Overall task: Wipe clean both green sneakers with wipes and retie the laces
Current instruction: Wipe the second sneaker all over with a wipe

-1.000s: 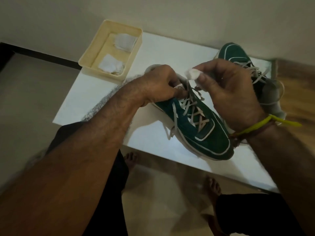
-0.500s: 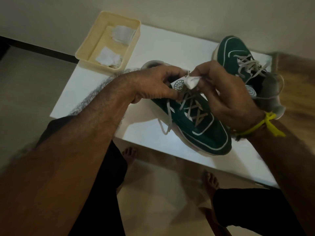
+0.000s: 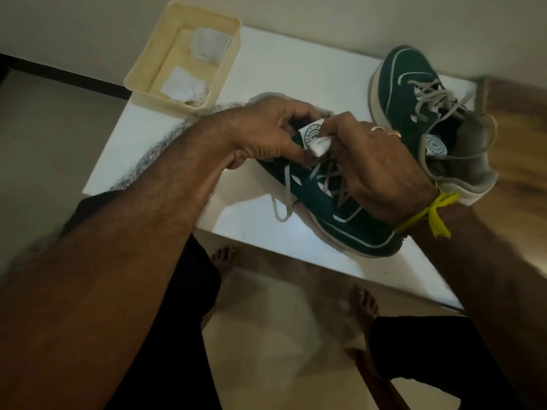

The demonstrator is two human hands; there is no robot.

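Two green sneakers are seen on the white counter [image 3: 266, 72] in the head view. The near sneaker [image 3: 340, 214] lies by the front edge, its toe toward the front right corner, its laces [image 3: 331, 184] loose and one end trailing onto the counter. Its tongue label [image 3: 310, 133] is pinched by the fingers of the left hand [image 3: 266, 128]. A small white wipe [image 3: 319, 146] is grasped in the curled fingers of the right hand [image 3: 376, 164] and is pressed against the tongue, just beside the label. The far sneaker [image 3: 414, 93] is set at the back right corner, unlaced. A cream tray [image 3: 148, 63] holding two crumpled wipes [image 3: 183, 87] stands at the back left corner.
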